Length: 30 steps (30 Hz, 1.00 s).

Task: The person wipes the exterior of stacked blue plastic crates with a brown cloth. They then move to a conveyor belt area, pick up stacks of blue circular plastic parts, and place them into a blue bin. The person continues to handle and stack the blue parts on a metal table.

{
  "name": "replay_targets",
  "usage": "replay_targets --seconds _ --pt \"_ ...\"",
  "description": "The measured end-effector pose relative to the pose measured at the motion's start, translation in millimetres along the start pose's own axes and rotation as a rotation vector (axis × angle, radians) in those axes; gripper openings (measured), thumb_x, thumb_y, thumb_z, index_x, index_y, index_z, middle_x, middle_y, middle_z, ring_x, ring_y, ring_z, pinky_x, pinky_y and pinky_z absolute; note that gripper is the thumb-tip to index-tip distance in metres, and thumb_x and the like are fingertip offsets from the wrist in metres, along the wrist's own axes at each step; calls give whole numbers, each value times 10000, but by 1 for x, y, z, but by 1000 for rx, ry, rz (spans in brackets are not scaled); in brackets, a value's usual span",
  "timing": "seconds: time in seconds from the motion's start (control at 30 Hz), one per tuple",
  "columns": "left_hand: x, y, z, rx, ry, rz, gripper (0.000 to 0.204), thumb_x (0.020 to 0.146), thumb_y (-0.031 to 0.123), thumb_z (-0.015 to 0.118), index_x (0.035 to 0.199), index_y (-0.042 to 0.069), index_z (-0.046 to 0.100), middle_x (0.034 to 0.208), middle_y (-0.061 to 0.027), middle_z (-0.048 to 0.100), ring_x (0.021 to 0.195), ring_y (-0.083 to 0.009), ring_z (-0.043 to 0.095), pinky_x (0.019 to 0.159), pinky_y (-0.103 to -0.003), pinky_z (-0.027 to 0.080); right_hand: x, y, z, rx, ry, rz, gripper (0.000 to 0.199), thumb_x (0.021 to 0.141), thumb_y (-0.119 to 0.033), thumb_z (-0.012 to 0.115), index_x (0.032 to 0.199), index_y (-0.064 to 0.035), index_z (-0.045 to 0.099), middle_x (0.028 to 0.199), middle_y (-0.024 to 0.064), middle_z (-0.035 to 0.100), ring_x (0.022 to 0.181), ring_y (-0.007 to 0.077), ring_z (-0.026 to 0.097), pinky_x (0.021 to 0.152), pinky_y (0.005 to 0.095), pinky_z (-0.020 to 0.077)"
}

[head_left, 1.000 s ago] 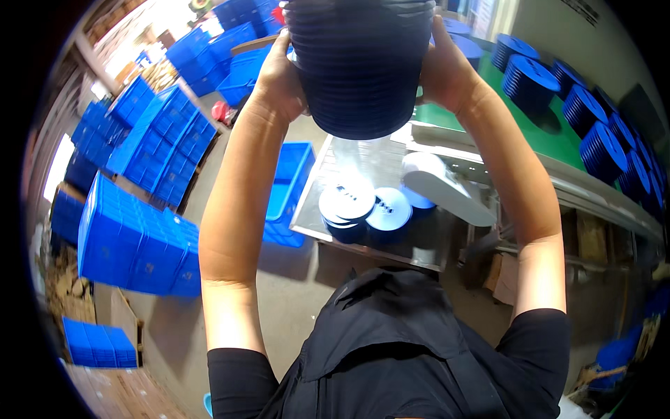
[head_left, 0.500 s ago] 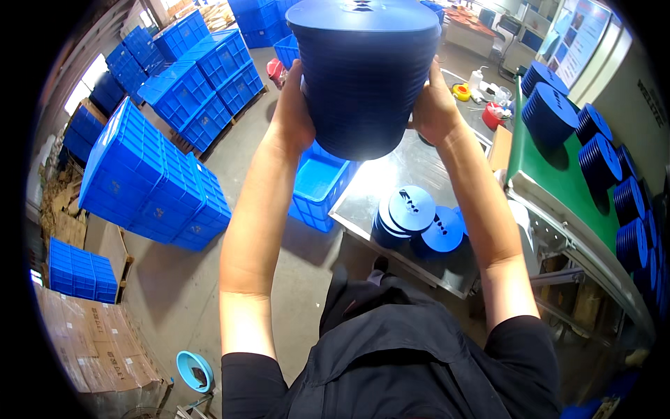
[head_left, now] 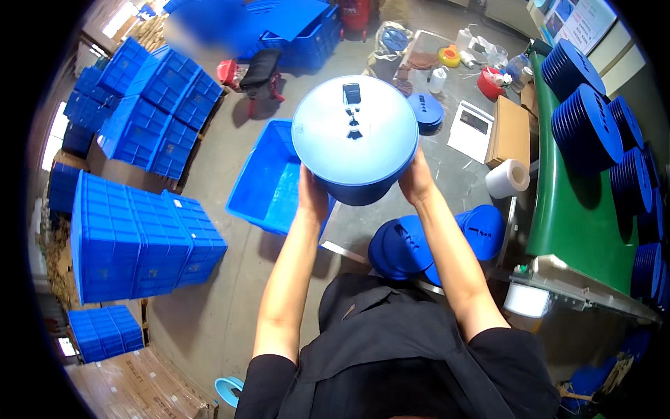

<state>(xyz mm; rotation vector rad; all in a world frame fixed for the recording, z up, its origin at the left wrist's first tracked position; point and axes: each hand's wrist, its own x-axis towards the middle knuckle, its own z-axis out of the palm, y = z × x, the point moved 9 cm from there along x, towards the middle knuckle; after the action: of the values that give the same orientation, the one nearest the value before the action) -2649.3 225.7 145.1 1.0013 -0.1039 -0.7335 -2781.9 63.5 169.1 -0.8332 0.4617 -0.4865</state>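
Observation:
Between my two hands I hold a tall stack of blue round plastic discs (head_left: 354,140), its top facing me with small dark cut-outs across the middle. My left hand (head_left: 314,194) wraps its lower left side, and my right hand (head_left: 417,179) grips the lower right side; the fingertips underneath are hidden. The stack hangs over the left edge of a metal table (head_left: 349,227). Just left of it, a blue plastic bin (head_left: 279,192) stands on the floor. More blue discs (head_left: 401,244) are piled on the table's near side, with another pile (head_left: 483,232) beside my right forearm.
At right, a green conveyor belt (head_left: 558,223) carries several disc stacks (head_left: 586,129). A cardboard box (head_left: 511,133), a white roll (head_left: 507,179) and a red tub (head_left: 491,84) sit on the table. Stacked blue crates (head_left: 132,234) stand left; a black stool (head_left: 262,73) is farther off.
The disc stack has come down and tipped so that its top now faces me, still in both hands. My view has shifted, bringing the blue bin and table more into sight.

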Motion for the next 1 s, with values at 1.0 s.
replay_targets --seconds 1.0 --pt "229 -362 -73 518 -160 63 633 935 508 469 1439 128 410 1522 -209 285 1432 -397 183 1177 -485 89 160 266 -403 98 440 336 611 1004 -493 375 1430 -56 387 1406 108 481 1289 230 446 1060 397 398"
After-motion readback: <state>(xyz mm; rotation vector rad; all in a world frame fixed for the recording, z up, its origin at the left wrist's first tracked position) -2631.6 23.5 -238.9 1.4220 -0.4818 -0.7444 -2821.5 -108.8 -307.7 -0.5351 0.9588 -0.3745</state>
